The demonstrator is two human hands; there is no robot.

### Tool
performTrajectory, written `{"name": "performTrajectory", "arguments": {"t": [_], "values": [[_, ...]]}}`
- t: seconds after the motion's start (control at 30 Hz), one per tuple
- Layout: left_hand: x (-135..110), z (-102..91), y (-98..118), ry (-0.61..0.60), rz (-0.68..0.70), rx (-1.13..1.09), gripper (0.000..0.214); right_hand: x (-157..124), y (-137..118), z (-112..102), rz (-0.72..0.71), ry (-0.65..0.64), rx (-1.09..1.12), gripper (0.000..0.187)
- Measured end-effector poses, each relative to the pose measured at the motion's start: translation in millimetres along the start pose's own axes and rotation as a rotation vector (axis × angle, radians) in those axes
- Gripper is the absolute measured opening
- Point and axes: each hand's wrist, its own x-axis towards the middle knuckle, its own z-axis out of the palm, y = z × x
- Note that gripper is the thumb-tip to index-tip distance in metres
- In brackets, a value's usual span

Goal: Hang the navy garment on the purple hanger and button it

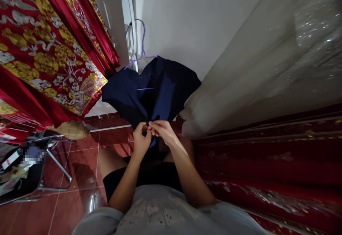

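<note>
A navy blue garment [168,81], with a V-shaped front opening, hangs on a purple wire hanger [144,44] in front of me. My left hand [141,137] is closed in a pinch at the lower end of that opening, on its left side. Right beside it, my right hand [162,129] pinches the garment's front edge, the fingertips of both hands nearly meeting. Whatever small part lies between the fingertips is too small to make out. The cloth below the hands falls between my knees and is partly hidden.
Red cloth with gold and silver patterns [45,60] hangs at the left. Below it stands a black folding chair [40,178] with things on it. Pale sheer fabric [240,78] and dark red cloth [267,163] fill the right. A white wall [187,17] is behind; the floor [80,170] is red tile.
</note>
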Motion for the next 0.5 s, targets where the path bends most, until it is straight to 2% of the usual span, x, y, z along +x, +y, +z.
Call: {"name": "performTrajectory", "arguments": {"t": [0.1, 0.2, 0.3, 0.4, 0.5], "values": [[4.0, 1.4, -4.7, 0.036, 0.019, 0.072, 0.018, 30.8, -41.4, 0.6, -0.084, 0.009, 0.058, 0.043], [6.2, 6.7, -10.3, 0.014, 0.054, 0.139, 0.019, 68.8, -103.7, 5.0, -0.227, 0.08, 0.083, 0.035], [10.3, 11.9, -8.6, -0.026, 0.094, 0.186, 0.014, 85.4, -151.6, 15.5, -0.338, 0.087, 0.098, 0.036], [25.1, 8.6, 9.9, -0.128, 0.143, 0.2, 0.014, 74.0, -159.6, 24.4, -0.417, 0.062, 0.098, 0.043], [56.2, -6.7, 49.1, -0.166, 0.294, 0.109, 0.026, 52.6, -144.1, 23.1, -0.456, 0.065, 0.072, 0.047]]}}
